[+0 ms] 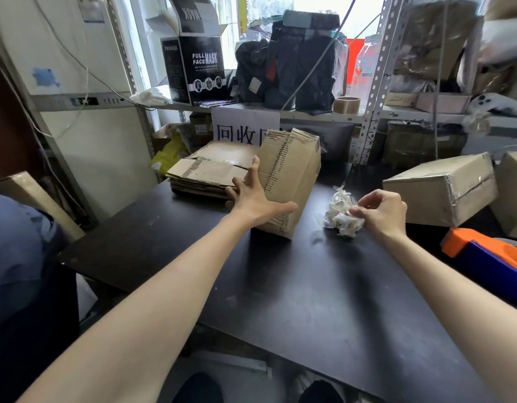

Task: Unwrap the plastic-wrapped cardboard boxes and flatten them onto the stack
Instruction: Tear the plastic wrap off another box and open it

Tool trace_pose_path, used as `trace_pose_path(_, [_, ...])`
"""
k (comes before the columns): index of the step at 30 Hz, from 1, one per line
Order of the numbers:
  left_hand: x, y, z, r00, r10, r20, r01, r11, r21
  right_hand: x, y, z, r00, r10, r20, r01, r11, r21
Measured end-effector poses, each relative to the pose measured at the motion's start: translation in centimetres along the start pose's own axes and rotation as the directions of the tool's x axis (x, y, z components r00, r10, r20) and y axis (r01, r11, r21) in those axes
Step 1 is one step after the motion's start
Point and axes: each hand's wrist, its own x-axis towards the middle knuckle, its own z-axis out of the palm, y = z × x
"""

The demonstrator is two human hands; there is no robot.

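"FULL FACE MASK" is read in white on a black carton (204, 71), well beyond and above the left hand (251, 196) laid flat on the cardboard box (292, 181); "MASK" is printed upside down on the carton's raised flap (190, 14); "回收" is read on a white paper sign (242, 123) just behind that box, up-left of the right hand (380, 212) pinching the plastic wad (340, 213); a third character is half hidden.

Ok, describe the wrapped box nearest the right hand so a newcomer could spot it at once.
Start at the black table, right far side, beyond the right hand pinching the crumpled plastic wad. The closed box lying tilted there shows glossy film along its edges, unlike the bare, half-collapsed box the left hand touches.
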Motion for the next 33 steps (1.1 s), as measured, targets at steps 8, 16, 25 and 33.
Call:
trace_pose_path(8, [1.3, 0.4, 0.1, 1.0, 0.0, -0.007, 0.0, 0.999, 0.046, 0.2, 2.4, 1.4, 0.999, -0.035, 0.023, 0.04, 0.945, -0.326])
trace_pose_path(16, [1.2, 0.3, 0.3, 1.0, 0.019, -0.02, -0.018, 0.999, 0.034, -0.7, 1.3, 0.6, 0.998, -0.04, -0.055, 0.027, 0.974, -0.227])
trace_pose_path(25, [0.3, 0.2, 0.5, 0.997, 0.028, -0.076, -0.03, 0.999, -0.035, -1.5, -0.9, -0.7, 0.961, -0.276, -0.018, 0.26, 0.923, -0.285])
trace_pose_path(33, [-0.6, -0.9, -0.1, 0.986, 0.043, -0.164, -0.074, 0.979, -0.19, -3.4, -5.1, 1.3, 0.918, -0.194, 0.345, 0.229, 0.971, -0.064])
